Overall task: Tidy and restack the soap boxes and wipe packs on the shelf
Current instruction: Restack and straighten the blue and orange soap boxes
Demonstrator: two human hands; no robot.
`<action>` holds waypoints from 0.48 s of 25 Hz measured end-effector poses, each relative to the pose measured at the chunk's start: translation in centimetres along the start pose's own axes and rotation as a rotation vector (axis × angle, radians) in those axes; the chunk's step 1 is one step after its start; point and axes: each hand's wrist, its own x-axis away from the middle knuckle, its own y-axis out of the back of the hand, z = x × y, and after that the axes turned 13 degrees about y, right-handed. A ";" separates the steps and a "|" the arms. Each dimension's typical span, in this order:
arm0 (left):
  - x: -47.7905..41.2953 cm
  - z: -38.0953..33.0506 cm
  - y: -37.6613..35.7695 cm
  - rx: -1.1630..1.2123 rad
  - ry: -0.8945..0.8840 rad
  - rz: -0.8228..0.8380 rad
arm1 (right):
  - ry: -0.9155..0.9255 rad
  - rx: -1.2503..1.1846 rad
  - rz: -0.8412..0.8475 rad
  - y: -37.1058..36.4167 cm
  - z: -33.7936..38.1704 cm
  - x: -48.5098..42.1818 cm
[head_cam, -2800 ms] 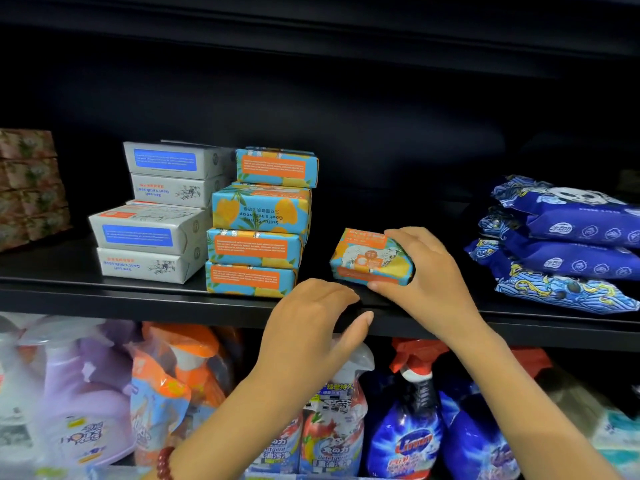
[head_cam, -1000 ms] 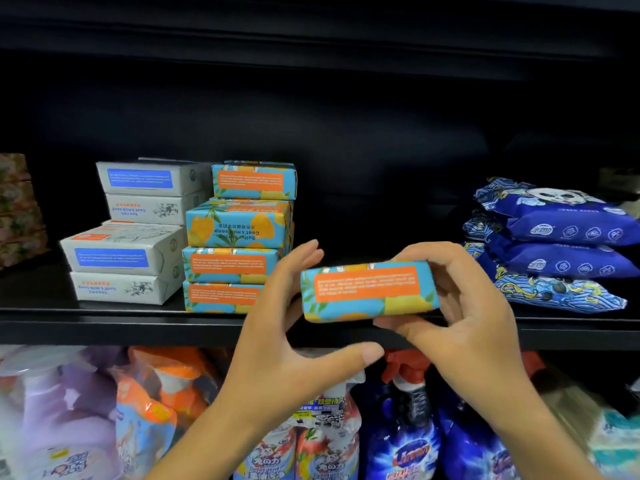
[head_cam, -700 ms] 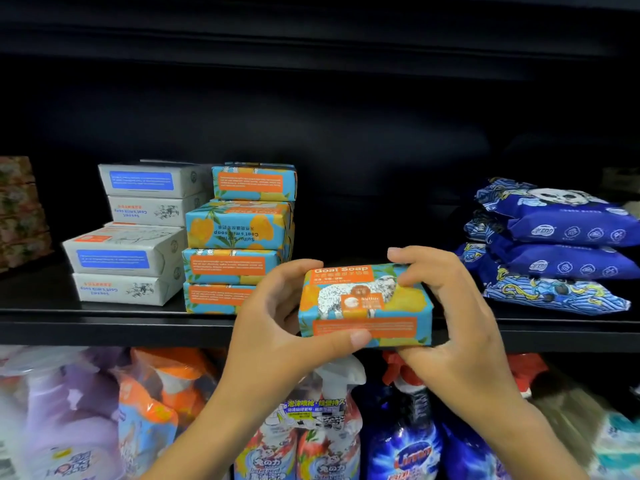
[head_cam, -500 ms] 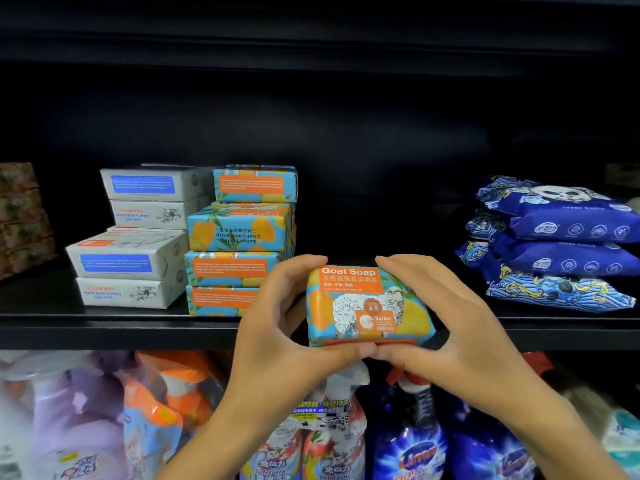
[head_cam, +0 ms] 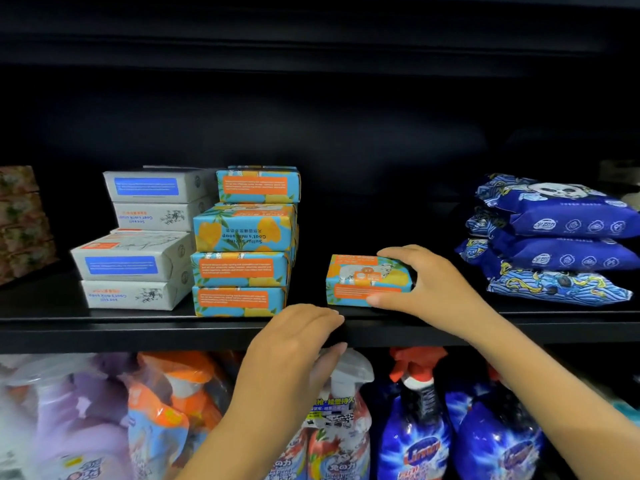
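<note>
A blue-and-orange goat soap box (head_cam: 363, 280) lies flat on the black shelf (head_cam: 104, 323), right of a stack of matching soap boxes (head_cam: 244, 240). My right hand (head_cam: 429, 285) grips its right end, thumb on the front face and fingers over the top. My left hand (head_cam: 294, 341) rests on the shelf's front lip with fingers loosely curled, holding nothing. White soap boxes (head_cam: 135, 237) are stacked at the left. Three dark blue wipe packs (head_cam: 557, 240) are piled at the right.
Brown patterned boxes (head_cam: 20, 220) stand at the far left of the shelf. Below the shelf hang spray bottles and refill pouches (head_cam: 412, 427). Bare shelf shows between the lone box and the wipe packs.
Both hands had held the soap box in the air and turned it face up. Now it lies on the shelf, my left hand has let go and dropped to the shelf edge.
</note>
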 end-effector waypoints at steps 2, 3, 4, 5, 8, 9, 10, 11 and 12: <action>-0.4 0.2 0.0 -0.036 -0.029 0.007 | -0.006 -0.032 0.038 -0.5 -0.1 -0.6; -0.6 0.3 0.1 -0.048 -0.043 0.021 | -0.001 -0.033 0.048 -0.7 -0.1 -0.7; -0.8 0.5 0.1 -0.060 -0.057 0.035 | 0.009 -0.011 0.049 -0.8 0.0 -0.7; -1.0 0.6 0.2 -0.067 -0.064 0.049 | 0.028 0.032 0.034 -0.9 0.1 -0.5; -1.1 1.0 0.1 -0.029 -0.056 0.074 | 0.131 0.177 -0.103 -0.8 0.6 0.8; -1.0 1.1 0.0 -0.012 -0.054 0.075 | 0.157 0.206 -0.126 -0.8 0.8 1.1; -0.8 1.1 -0.1 0.004 -0.052 0.075 | 0.168 0.228 -0.130 -0.9 1.0 1.2; -0.8 1.2 -0.2 0.020 -0.049 0.075 | 0.168 0.246 -0.124 -1.1 1.1 1.1; -0.7 1.3 -0.3 0.032 -0.048 0.071 | 0.164 0.265 -0.108 -1.2 1.2 0.7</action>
